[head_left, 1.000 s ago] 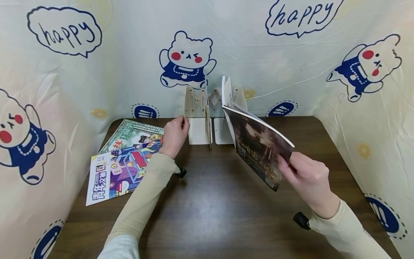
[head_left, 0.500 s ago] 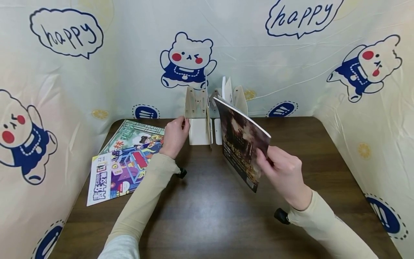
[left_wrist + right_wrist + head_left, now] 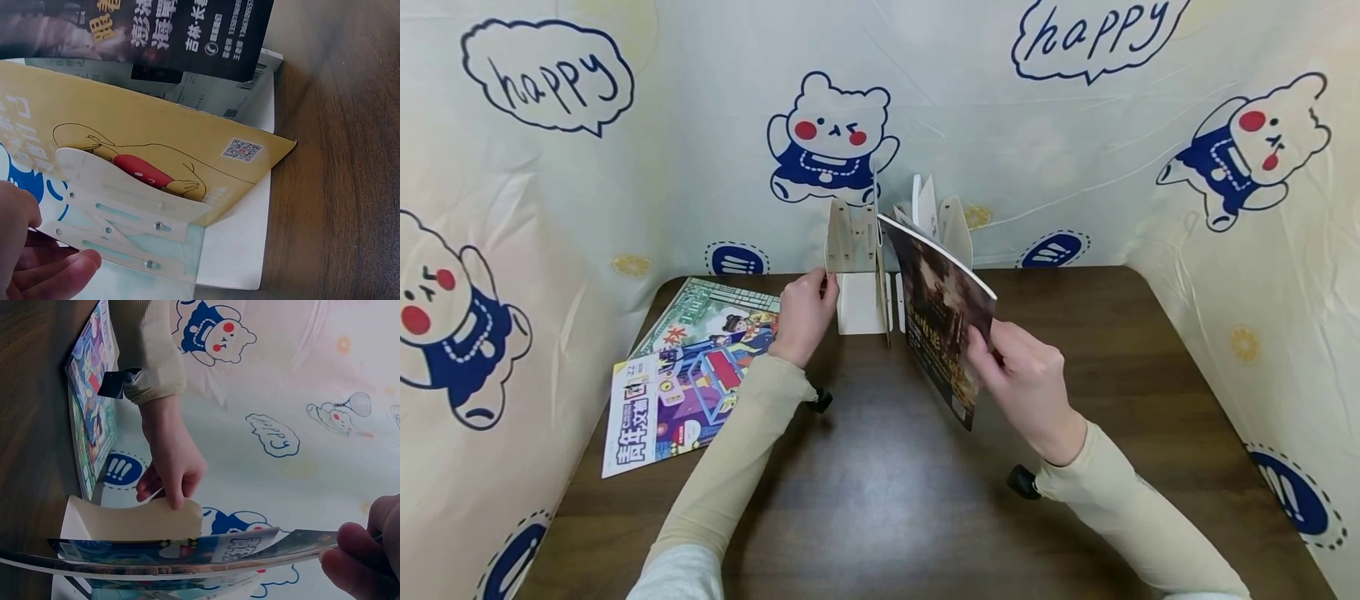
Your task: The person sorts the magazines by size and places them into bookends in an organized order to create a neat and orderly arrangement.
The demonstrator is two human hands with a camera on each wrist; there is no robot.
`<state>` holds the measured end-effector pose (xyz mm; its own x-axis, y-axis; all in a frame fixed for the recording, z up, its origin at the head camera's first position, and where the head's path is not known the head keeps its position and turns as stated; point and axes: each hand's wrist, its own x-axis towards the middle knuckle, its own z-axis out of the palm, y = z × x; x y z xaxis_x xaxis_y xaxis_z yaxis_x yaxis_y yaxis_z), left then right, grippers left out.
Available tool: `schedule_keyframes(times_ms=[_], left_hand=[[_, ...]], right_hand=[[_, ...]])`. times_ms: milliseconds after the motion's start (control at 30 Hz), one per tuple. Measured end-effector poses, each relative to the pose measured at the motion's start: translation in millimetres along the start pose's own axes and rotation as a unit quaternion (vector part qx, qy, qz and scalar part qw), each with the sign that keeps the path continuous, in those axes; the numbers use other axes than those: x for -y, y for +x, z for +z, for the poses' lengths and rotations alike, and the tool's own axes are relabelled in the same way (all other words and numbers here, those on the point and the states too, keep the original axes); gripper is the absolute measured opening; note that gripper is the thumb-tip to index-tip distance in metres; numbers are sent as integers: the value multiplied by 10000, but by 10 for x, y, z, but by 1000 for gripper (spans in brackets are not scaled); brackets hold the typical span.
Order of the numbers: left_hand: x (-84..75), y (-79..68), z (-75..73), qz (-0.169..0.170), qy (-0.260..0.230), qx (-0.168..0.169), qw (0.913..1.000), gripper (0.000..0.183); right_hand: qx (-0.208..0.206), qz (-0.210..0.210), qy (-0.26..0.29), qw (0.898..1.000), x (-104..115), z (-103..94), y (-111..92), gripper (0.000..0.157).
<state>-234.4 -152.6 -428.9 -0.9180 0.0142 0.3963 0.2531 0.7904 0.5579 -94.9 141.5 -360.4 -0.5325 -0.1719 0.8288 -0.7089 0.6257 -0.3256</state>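
Note:
A white expandable bookend (image 3: 848, 242) stands at the back of the table. My left hand (image 3: 805, 315) pinches the edge of its left panel; the right wrist view also shows that hand (image 3: 172, 459) with its thumb on the panel. My right hand (image 3: 1030, 379) grips a dark brown magazine (image 3: 943, 325) by its near edge. That magazine is held on edge and slanted, with its far end at the bookend's right part. Between the panels stand a yellow-covered book (image 3: 212, 134) and some white-edged booklets (image 3: 927, 204). The magazine partly hides the bookend's base.
Left of the bookend, a purple and blue magazine (image 3: 688, 400) overlaps a green one (image 3: 707, 304), both flat on the brown table (image 3: 880, 500). A patterned curtain (image 3: 700, 167) closes off the back and sides.
My right hand has carried the dark magazine leftward, and its far end now lies closer to the upright book in the middle of the bookend. My left hand has stayed on the panel.

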Motion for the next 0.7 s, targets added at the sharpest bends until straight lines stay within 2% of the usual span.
schedule_keyframes(times_ms=[333, 700], left_hand=[[-11, -7, -4, -165, -37, 132, 9998, 32], [-1, -1, 13, -155, 9, 69, 9999, 32]], right_hand=[[112, -143, -54, 9998, -77, 261, 87, 11], [-111, -230, -242, 9994, -112, 601, 185, 11]])
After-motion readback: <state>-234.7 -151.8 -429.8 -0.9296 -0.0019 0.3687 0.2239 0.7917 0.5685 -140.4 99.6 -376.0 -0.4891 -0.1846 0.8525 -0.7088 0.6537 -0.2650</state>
